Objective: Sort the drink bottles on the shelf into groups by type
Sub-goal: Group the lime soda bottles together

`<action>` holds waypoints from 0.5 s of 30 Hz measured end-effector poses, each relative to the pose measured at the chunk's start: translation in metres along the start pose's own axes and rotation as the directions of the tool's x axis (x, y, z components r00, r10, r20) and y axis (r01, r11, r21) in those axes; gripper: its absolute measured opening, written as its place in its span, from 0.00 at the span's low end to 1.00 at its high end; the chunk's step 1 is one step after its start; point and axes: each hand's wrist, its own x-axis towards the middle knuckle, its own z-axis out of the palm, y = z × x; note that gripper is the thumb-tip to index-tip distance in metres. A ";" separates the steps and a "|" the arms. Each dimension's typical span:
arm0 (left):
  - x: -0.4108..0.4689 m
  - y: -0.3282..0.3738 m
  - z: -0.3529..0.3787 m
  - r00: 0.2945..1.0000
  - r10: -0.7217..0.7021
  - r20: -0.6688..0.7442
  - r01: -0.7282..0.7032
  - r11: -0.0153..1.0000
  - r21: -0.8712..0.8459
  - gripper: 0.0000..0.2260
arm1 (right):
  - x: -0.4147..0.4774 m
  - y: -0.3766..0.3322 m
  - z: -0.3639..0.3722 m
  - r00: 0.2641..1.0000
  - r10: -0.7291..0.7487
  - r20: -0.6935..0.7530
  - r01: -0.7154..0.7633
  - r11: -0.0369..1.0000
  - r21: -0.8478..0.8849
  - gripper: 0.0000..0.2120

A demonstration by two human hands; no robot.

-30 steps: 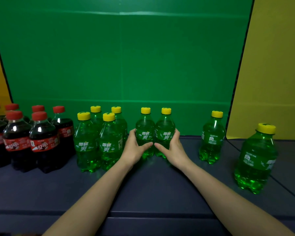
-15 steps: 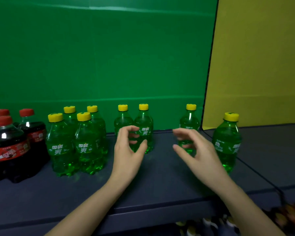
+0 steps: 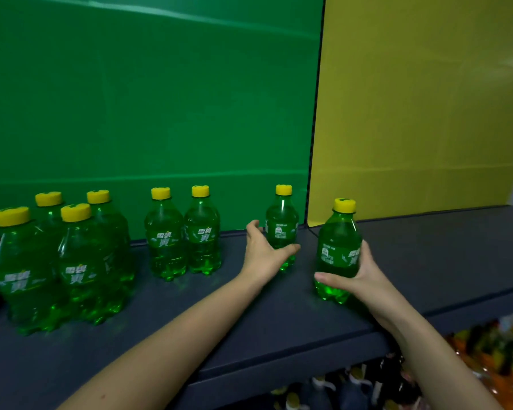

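**Eight green bottles, two in hand**

Left hand (image 3: 264, 257) curls round one bottle (image 3: 281, 229); right hand (image 3: 359, 276) grips a second bottle (image 3: 338, 247), both on the shelf (image 3: 293, 321). Left of the left hand: a pair (image 3: 190, 241), then a cluster of four (image 3: 77, 261).

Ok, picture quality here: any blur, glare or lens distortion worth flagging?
Head view: the wide lens leans the seam between green backdrop and yellow panel; a pale streak, glare or a crease, crosses the backdrop's top; goods under the shelf smear at bottom right; the left hand gripping the back bottle and the right hand gripping the near bottle are sharp.
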 end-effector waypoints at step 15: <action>0.024 0.004 0.043 0.923 -0.034 -0.384 0.056 0.997 0.047 0.40 | 0.012 0.014 -0.002 0.999 -0.011 0.040 0.007 0.995 0.103 0.28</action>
